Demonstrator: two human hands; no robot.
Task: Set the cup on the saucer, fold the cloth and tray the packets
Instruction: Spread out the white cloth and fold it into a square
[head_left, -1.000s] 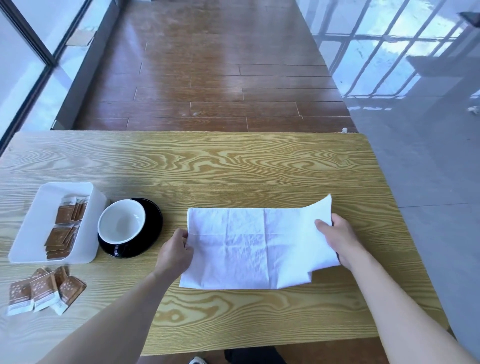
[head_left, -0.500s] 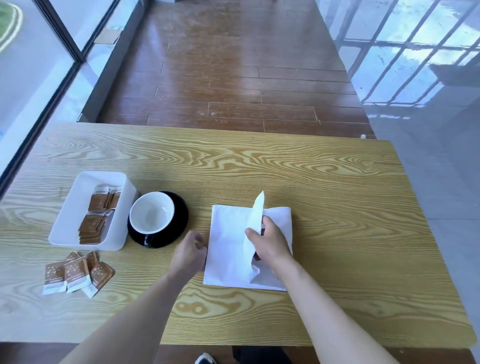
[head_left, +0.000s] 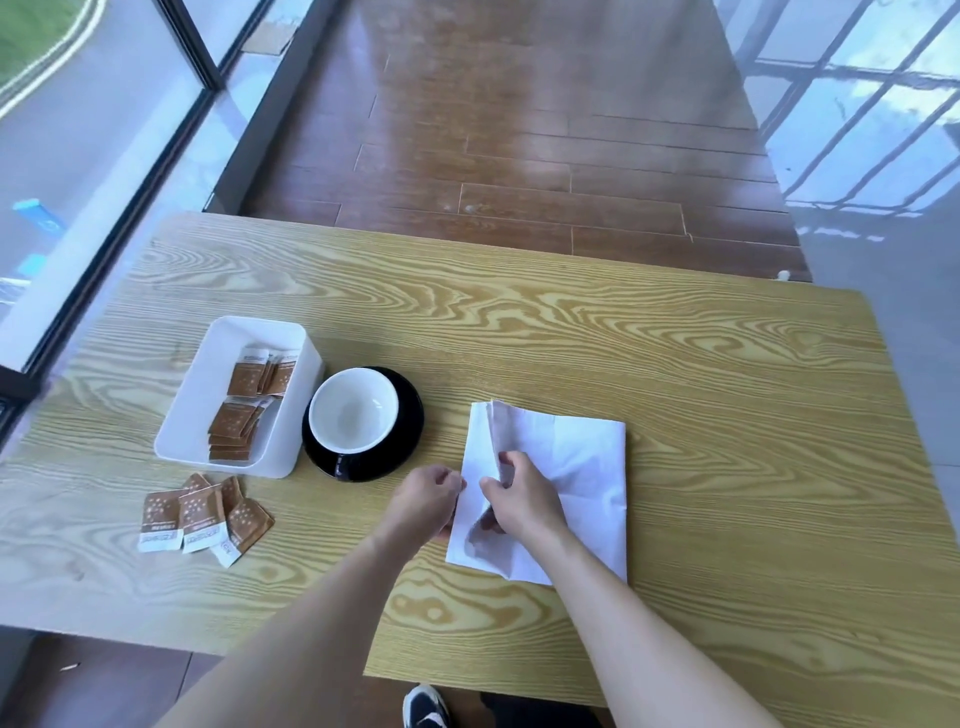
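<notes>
The white cloth (head_left: 576, 467) lies folded on the wooden table (head_left: 623, 353), right of centre. My right hand (head_left: 514, 499) pinches its top layer near the left edge, fingers curled into the fabric. My left hand (head_left: 426, 499) grips the cloth's left edge. A white cup (head_left: 354, 410) stands on the black saucer (head_left: 405, 415). Left of it, a white tray (head_left: 202, 395) holds several brown packets (head_left: 244, 410). More brown packets (head_left: 200, 514) lie loose on the table in front of the tray.
The table's near edge runs below my forearms, with my shoe (head_left: 423, 706) on the floor under it. A glass wall with a dark frame (head_left: 104, 244) borders the table's left side. Wooden floor (head_left: 519, 130) lies beyond the far edge.
My right hand carried the cloth's right end over to the left, halving the cloth, and now holds the layers at the left edge. My left hand stayed at that edge.
</notes>
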